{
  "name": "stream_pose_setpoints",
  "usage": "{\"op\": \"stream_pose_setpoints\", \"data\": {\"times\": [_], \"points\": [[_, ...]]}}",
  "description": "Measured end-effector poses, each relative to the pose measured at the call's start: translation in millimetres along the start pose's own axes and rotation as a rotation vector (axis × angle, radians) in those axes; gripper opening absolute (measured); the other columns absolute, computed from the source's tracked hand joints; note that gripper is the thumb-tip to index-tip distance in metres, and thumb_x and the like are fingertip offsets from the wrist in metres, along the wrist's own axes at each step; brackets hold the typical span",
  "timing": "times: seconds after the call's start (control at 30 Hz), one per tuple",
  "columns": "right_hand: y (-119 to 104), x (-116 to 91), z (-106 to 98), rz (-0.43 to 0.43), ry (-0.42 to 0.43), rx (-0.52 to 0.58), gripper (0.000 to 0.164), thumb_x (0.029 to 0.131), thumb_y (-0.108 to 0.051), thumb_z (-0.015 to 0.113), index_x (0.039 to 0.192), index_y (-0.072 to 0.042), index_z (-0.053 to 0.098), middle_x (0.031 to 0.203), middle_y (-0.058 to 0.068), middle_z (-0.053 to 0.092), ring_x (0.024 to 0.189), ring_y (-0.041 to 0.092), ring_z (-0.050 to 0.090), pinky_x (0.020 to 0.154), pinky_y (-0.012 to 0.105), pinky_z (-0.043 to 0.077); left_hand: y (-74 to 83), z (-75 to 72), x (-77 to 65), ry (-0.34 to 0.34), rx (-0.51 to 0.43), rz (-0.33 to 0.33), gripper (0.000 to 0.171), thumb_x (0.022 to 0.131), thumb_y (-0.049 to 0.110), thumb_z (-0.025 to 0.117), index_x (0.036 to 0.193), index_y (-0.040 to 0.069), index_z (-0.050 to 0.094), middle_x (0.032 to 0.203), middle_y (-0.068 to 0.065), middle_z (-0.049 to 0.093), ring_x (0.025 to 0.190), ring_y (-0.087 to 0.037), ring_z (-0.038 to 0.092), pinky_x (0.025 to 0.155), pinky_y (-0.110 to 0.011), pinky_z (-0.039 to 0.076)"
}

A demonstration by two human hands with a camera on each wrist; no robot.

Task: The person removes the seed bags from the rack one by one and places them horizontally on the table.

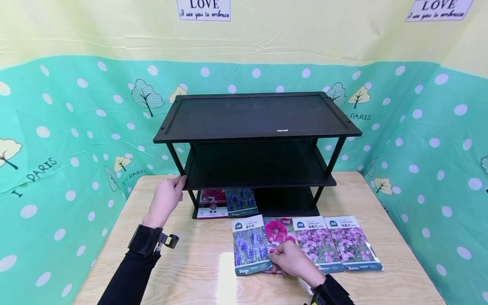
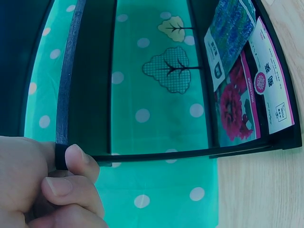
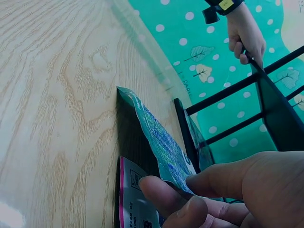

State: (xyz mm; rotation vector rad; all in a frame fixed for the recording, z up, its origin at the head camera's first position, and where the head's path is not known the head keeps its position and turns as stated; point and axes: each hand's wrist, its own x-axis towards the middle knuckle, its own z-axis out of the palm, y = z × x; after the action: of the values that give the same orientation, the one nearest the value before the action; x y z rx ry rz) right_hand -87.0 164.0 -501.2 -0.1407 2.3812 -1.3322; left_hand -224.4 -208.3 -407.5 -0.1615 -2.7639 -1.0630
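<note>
My left hand [image 1: 165, 198] grips the front left corner of the middle tier of a black three-tier shelf [image 1: 259, 120]; the left wrist view shows its fingers curled round the edge. Between thumb and fingers, my right hand [image 1: 293, 260] pinches the right edge of a seed packet with blue-purple flowers [image 1: 249, 245]. In the right wrist view that packet [image 3: 164, 142] is tilted, one side raised off the table. A packet with a deep pink flower [image 1: 276, 231] lies partly under it, its lower part hidden by my right hand.
Two packets with light pink flowers, one nearer [image 1: 318, 245] and one at far right [image 1: 354, 243], lie on the wooden table [image 1: 190, 262]. On the bottom tier sit a red-flowered packet [image 1: 212, 205] and a blue-flowered one [image 1: 241, 203]. A dotted green cloth [image 1: 95, 140] hangs behind.
</note>
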Motion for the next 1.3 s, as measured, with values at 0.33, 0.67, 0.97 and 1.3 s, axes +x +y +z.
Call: {"op": "stream_pose_setpoints", "data": {"times": [0.33,0.67,0.97,1.3], "points": [[-2.5,-2.3,-0.4,-0.009,0.002,-0.063,0.033,0.1,-0.018,0.066,0.069,-0.006,0.072,0.062,0.002,0.068,0.041,0.005,0.044,0.041,0.018,0.032,-0.8,1.7,0.9,0.01,0.002,0.022,0.041,0.112,0.031,0.042,0.107,0.005,0.072,0.059,-0.004,0.056,0.047,-0.019,0.044,0.042,-0.03,0.031],[-6.8,7.5,-11.3,-0.028,0.091,-0.166,0.014,0.097,-0.018,0.07,0.1,-0.005,0.075,0.075,0.0,0.066,0.058,0.011,0.056,0.051,0.023,0.043,-1.6,3.0,1.9,0.012,0.004,0.023,0.04,0.112,0.032,0.042,0.107,0.007,0.073,0.058,-0.004,0.055,0.045,-0.018,0.043,0.042,-0.03,0.032],[-14.6,15.4,-23.5,-0.195,0.145,-0.384,0.024,0.095,-0.02,0.074,0.113,-0.004,0.072,0.096,0.002,0.071,0.076,0.006,0.062,0.065,0.023,0.053,-2.5,2.0,0.5,0.0,0.006,0.016,0.041,0.113,0.033,0.041,0.113,0.007,0.072,0.059,-0.003,0.055,0.045,-0.018,0.042,0.042,-0.03,0.031],[-16.4,18.5,-24.5,-0.284,0.145,-0.523,0.043,0.094,-0.028,0.076,0.13,-0.006,0.065,0.109,0.007,0.071,0.08,0.013,0.066,0.067,0.028,0.058,-2.5,0.6,-1.4,0.001,-0.003,0.013,0.042,0.113,0.033,0.04,0.121,0.005,0.071,0.059,-0.004,0.055,0.046,-0.019,0.044,0.042,-0.03,0.032]]}}
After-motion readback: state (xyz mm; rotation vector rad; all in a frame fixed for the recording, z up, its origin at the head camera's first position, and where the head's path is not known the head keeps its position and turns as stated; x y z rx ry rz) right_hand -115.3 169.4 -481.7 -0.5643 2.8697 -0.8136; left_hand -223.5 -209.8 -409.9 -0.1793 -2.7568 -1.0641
